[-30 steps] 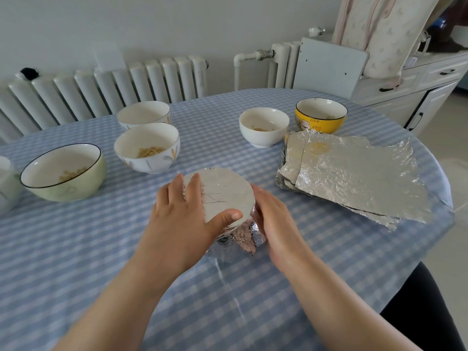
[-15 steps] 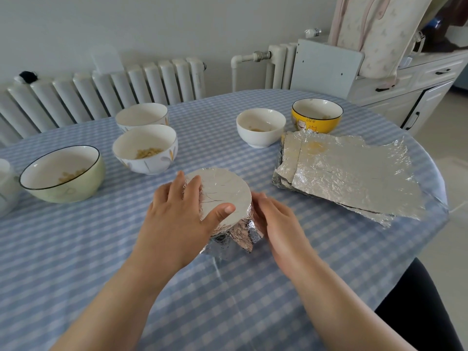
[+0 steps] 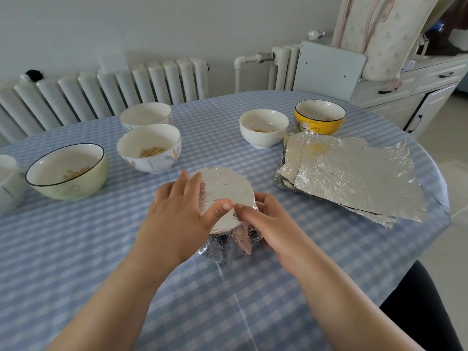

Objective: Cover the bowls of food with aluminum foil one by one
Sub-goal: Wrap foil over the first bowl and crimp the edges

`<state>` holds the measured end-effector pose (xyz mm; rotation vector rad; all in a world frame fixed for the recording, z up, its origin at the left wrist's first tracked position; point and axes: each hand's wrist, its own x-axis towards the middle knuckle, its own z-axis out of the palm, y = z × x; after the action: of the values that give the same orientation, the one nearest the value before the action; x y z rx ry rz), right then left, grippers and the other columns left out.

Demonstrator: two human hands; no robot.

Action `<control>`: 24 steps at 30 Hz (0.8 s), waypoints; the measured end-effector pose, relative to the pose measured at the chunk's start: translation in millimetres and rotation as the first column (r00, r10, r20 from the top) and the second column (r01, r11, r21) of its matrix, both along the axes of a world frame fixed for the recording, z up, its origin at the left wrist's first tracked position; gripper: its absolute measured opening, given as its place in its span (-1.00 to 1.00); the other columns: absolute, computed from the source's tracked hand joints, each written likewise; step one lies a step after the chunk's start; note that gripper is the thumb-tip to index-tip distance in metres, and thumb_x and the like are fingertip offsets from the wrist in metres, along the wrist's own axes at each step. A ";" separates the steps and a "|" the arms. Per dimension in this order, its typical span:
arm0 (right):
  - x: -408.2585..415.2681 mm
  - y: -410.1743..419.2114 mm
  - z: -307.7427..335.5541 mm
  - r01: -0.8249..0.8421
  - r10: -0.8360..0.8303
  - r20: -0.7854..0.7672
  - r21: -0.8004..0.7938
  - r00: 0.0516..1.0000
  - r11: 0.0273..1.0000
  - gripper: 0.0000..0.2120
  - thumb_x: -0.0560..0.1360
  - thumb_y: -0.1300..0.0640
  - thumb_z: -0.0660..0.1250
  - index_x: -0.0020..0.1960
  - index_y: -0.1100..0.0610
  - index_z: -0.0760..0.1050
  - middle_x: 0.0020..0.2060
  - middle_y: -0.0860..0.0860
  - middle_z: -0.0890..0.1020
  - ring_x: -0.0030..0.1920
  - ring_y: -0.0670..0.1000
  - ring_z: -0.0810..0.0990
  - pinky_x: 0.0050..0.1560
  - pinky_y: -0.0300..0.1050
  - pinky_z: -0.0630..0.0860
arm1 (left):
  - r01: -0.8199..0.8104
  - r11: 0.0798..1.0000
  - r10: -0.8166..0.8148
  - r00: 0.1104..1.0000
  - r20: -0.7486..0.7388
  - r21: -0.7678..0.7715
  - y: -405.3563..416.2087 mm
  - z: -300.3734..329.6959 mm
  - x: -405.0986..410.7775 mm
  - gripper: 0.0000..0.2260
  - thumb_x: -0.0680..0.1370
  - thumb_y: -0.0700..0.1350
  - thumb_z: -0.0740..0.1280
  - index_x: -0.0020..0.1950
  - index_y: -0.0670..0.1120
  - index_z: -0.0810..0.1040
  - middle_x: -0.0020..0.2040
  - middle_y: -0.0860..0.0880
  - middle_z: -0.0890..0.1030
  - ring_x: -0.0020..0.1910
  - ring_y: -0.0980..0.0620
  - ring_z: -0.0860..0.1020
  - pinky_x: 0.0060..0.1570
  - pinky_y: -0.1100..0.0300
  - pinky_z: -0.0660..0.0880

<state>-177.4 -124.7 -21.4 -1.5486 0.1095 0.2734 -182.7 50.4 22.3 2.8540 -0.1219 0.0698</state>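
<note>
1. The left hand [image 3: 177, 216] lies curved over the left side of the foil-covered bowl [image 3: 228, 198], fingers laid down the crimped wall, thumb pressed on the flat foil top. A second ago that thumb sat nearer the front edge; it now reaches further across the lid.
2. The right hand [image 3: 268, 224] has changed most: a second ago it cupped the bowl's right flank low down, and now its thumb is up on the foil top, tip almost touching the left thumb, while the fingers curl round the right rim. Both hands are thus clamped on the same bowl.
3. I judge this as the last smoothing and pinching of the edge: the top looks taut, and the crumpled skirt hangs down the near side. This bowl seems nearly finished, and it stands near the table's front middle.
4. Open bowls remain, left to right: a white vessel cut off by the left edge [image 3: 7, 183], a pale green bowl [image 3: 68, 173], a flower-patterned white bowl [image 3: 149, 148] with another white bowl [image 3: 145, 115] behind it, a small plain white bowl [image 3: 263, 127], and a yellow bowl [image 3: 320, 117]. Several show a little yellowish food.
5. A stack of foil sheets [image 3: 354, 173] lies to the right, touching the yellow bowl's base.
6. The table wears a blue-and-white checked cloth [image 3: 76, 262].
7. Behind: a white radiator [image 3: 101, 95], a pale wall, a grey board [image 3: 329, 69], and white cabinets [image 3: 417, 92] at right.
</note>
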 end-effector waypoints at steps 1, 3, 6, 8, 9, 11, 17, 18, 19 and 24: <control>1.3 0.0 0.7 0.006 -0.006 -0.015 0.002 1.000 1.000 -0.24 0.17 -0.23 0.49 0.32 -0.07 0.37 0.18 -0.08 0.62 0.12 -0.10 0.64 0.25 0.01 0.51 | -0.002 1.000 0.003 1.000 0.007 -0.028 1.4 1.4 0.3 0.14 0.14 0.61 -0.42 0.58 0.04 0.02 0.60 -0.01 0.08 0.51 -0.07 0.07 0.43 -0.01 0.13; 2.7 0.2 -0.4 0.020 -0.018 -0.043 0.029 0.999 0.999 -0.09 0.11 -0.23 0.51 0.40 -0.06 0.29 0.17 -0.09 0.62 0.14 -0.08 0.62 0.29 0.07 0.49 | -0.015 0.999 0.016 0.999 0.033 -0.051 4.6 3.8 1.2 0.10 0.18 0.58 -0.37 0.58 0.02 0.05 0.57 0.00 0.19 0.49 -0.08 0.16 0.39 0.01 0.18; 4.1 0.6 -2.9 0.072 -0.062 -0.094 0.097 0.994 0.993 0.03 0.06 -0.22 0.56 0.45 -0.04 0.24 0.15 -0.04 0.64 0.17 0.00 0.62 0.33 0.20 0.44 | -0.053 0.999 0.054 0.994 0.094 -0.007 7.3 5.4 1.9 0.04 0.24 0.54 -0.34 0.58 0.00 0.05 0.51 -0.04 0.30 0.45 -0.11 0.26 0.35 -0.01 0.24; 6.2 -1.1 -2.2 0.100 -0.086 -0.118 0.122 0.989 0.987 0.08 0.04 -0.20 0.58 0.46 -0.03 0.22 0.15 0.02 0.63 0.17 0.03 0.61 0.29 0.23 0.46 | -0.074 0.997 0.070 0.989 0.132 0.027 7.4 5.7 1.5 0.02 0.27 0.54 -0.34 0.58 0.00 0.07 0.47 -0.08 0.35 0.42 -0.14 0.30 0.33 -0.03 0.27; 7.6 -2.9 -0.5 0.103 -0.088 -0.124 0.124 0.988 0.987 0.07 0.06 -0.16 0.59 0.48 -0.03 0.20 0.14 0.04 0.64 0.16 0.02 0.62 0.26 0.21 0.49 | -0.081 0.996 0.075 0.987 0.142 0.036 7.6 5.8 1.3 0.02 0.27 0.54 -0.34 0.58 -0.01 0.07 0.45 -0.10 0.37 0.41 -0.15 0.32 0.32 -0.04 0.28; 13.8 -7.6 2.2 0.091 -0.075 -0.127 0.130 0.989 0.987 -0.07 0.25 -0.02 0.58 0.50 -0.01 0.18 0.07 0.07 0.66 0.05 -0.01 0.66 0.06 0.04 0.58 | -0.096 0.994 0.089 0.985 0.148 0.044 8.4 6.4 1.0 0.01 0.29 0.54 -0.33 0.57 -0.01 0.07 0.43 -0.13 0.39 0.39 -0.17 0.35 0.31 -0.06 0.30; 35.5 -19.0 11.6 0.001 0.003 -0.104 0.041 0.995 0.999 -0.32 0.40 0.04 0.52 0.43 0.06 0.29 0.10 0.14 0.64 -0.17 -0.02 0.59 -0.33 -0.20 0.37 | -0.144 0.985 0.126 0.974 0.189 0.089 10.2 6.9 0.0 0.01 0.31 0.55 -0.31 0.53 -0.05 0.19 0.35 -0.16 0.41 0.32 -0.20 0.40 0.23 -0.09 0.37; 36.5 -19.1 12.8 -0.024 0.026 -0.090 0.016 0.996 1.000 -0.29 0.36 -0.04 0.54 0.41 0.06 0.32 0.11 0.13 0.63 -0.16 -0.02 0.59 -0.29 -0.19 0.35 | -0.122 0.990 0.105 0.974 0.199 0.076 10.4 5.7 0.8 0.01 0.31 0.56 -0.31 0.52 -0.06 0.21 0.37 -0.14 0.39 0.34 -0.20 0.37 0.25 -0.09 0.36; 37.1 -19.9 13.4 -0.051 0.050 -0.073 -0.015 0.996 0.999 -0.23 0.30 -0.15 0.55 0.40 0.06 0.35 0.11 0.11 0.64 -0.16 -0.05 0.60 -0.26 -0.18 0.36 | -0.078 0.996 0.066 0.977 0.205 0.051 10.4 3.8 1.9 0.00 0.33 0.57 -0.30 0.51 -0.06 0.21 0.43 -0.11 0.34 0.39 -0.18 0.32 0.30 -0.09 0.33; 31.2 -27.1 20.6 -0.063 0.144 0.214 -0.345 0.966 0.937 -0.61 0.56 -0.26 0.20 -0.08 0.04 0.58 -0.38 -0.12 0.62 -0.38 -0.19 0.55 -0.15 -0.07 0.40 | 0.153 0.983 -0.138 0.981 0.136 -0.103 4.3 -0.6 3.7 -0.05 0.33 0.56 -0.15 0.59 0.03 0.07 0.60 0.10 0.06 0.58 0.09 -0.08 0.52 0.09 -0.08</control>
<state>-146.1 -151.8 -0.8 -1.9191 -0.1215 0.1559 -179.1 54.7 21.6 2.7171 -0.3422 0.2226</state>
